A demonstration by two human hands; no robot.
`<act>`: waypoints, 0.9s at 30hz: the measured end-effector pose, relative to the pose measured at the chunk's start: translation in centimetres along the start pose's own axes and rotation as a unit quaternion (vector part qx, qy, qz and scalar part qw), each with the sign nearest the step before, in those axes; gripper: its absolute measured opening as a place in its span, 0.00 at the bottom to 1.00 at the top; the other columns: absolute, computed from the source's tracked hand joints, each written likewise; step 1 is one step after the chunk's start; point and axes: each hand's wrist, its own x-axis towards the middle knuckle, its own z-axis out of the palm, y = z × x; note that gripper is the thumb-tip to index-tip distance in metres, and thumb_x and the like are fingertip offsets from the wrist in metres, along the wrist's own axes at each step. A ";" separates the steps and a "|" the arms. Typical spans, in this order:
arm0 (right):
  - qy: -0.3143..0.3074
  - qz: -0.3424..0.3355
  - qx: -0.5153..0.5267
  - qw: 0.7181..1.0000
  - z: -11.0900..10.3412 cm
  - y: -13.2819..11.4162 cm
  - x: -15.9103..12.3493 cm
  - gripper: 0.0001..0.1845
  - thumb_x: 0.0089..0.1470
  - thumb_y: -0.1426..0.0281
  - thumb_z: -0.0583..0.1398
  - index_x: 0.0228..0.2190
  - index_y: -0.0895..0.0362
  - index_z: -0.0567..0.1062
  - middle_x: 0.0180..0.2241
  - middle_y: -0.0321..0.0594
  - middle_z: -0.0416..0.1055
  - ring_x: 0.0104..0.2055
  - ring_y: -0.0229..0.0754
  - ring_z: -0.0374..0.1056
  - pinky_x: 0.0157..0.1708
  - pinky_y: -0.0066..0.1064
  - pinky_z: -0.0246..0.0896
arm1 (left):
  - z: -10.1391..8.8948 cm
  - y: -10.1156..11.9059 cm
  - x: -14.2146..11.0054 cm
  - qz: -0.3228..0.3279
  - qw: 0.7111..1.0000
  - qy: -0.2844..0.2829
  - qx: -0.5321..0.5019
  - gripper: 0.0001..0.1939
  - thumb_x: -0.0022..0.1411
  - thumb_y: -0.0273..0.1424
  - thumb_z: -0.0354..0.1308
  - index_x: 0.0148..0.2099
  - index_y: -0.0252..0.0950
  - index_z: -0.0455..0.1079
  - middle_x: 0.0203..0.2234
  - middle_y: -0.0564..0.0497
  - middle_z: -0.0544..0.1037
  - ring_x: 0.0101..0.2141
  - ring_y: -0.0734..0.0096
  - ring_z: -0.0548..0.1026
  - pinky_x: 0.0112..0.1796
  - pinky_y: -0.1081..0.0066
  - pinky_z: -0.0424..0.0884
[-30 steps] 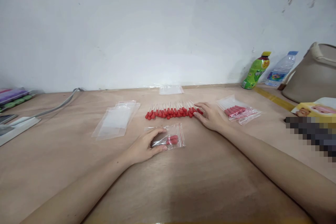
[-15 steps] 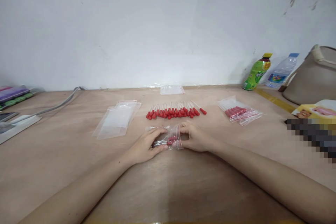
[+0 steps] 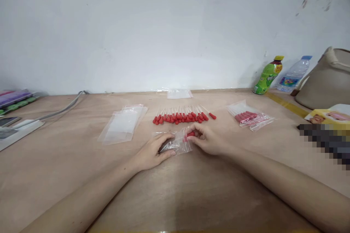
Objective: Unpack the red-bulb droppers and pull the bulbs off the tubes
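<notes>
Fingers (image 3: 195,126) of the right hand (image 3: 209,141) pinch a red stick end (image 3: 190,134) at the clear plastic zip bag's (image 3: 178,146) soft mouth, best kept unfolded while the left hand (image 3: 149,154), spread, steadies it. Just beyond, loose red-headed white sticks (image 3: 177,117) could be disturbed by a wide movement.
</notes>
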 end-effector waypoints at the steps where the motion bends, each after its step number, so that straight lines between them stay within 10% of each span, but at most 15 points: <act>1: 0.000 0.016 0.038 0.999 -0.7 0.2 0.2 0.08 0.50 0.66 0.57 0.31 0.58 0.67 0.27 0.36 0.69 0.26 0.34 0.64 0.26 0.27 0.59 | 0.0 -0.1 0.0 0.000 1.000 0.000 0.004 0.22 0.58 0.40 0.51 0.54 0.39 0.58 0.50 0.47 0.67 0.49 0.62 0.66 0.48 0.63 0.64; 6: 0.019 0.044 0.120 0.992 -6.5 0.8 1.0 0.17 0.46 0.59 0.61 0.34 0.58 0.68 0.28 0.38 0.72 0.28 0.36 0.68 0.30 0.29 0.63 | -0.1 -0.2 -0.1 0.026 0.998 -0.022 0.058 0.27 0.60 0.42 0.49 0.60 0.41 0.51 0.56 0.46 0.59 0.55 0.61 0.58 0.53 0.59 0.57; 10: 0.174 0.006 0.097 0.980 -10.5 1.3 1.3 0.17 0.46 0.60 0.60 0.37 0.56 0.70 0.32 0.40 0.73 0.31 0.37 0.69 0.33 0.32 0.65 | -0.2 -0.2 -0.1 0.036 0.990 -0.078 0.115 0.27 0.62 0.44 0.44 0.61 0.45 0.47 0.61 0.48 0.49 0.60 0.58 0.47 0.56 0.54 0.49; 15: 0.331 -0.110 -0.083 0.934 -10.0 4.0 1.8 0.11 0.52 0.67 0.57 0.38 0.56 0.70 0.35 0.41 0.73 0.38 0.40 0.69 0.40 0.37 0.65 | -0.1 -0.2 0.0 0.047 0.983 -0.105 0.146 0.25 0.64 0.44 0.41 0.62 0.49 0.44 0.61 0.51 0.45 0.60 0.57 0.42 0.56 0.49 0.41; 20: 0.203 -0.203 -0.356 0.889 -7.2 6.7 2.6 0.15 0.54 0.75 0.51 0.42 0.57 0.70 0.41 0.45 0.71 0.42 0.43 0.67 0.42 0.38 0.64 | -0.2 -0.1 0.1 0.027 0.980 -0.118 0.157 0.25 0.63 0.45 0.40 0.61 0.49 0.45 0.62 0.50 0.44 0.60 0.56 0.42 0.56 0.50 0.42; 27: 0.110 -0.230 -0.458 0.852 -5.7 7.3 3.6 0.21 0.53 0.80 0.48 0.47 0.59 0.67 0.45 0.47 0.68 0.45 0.44 0.64 0.44 0.36 0.62 | -0.2 0.0 0.1 0.035 0.981 -0.111 0.154 0.25 0.63 0.45 0.40 0.61 0.49 0.46 0.61 0.50 0.45 0.60 0.58 0.43 0.57 0.51 0.42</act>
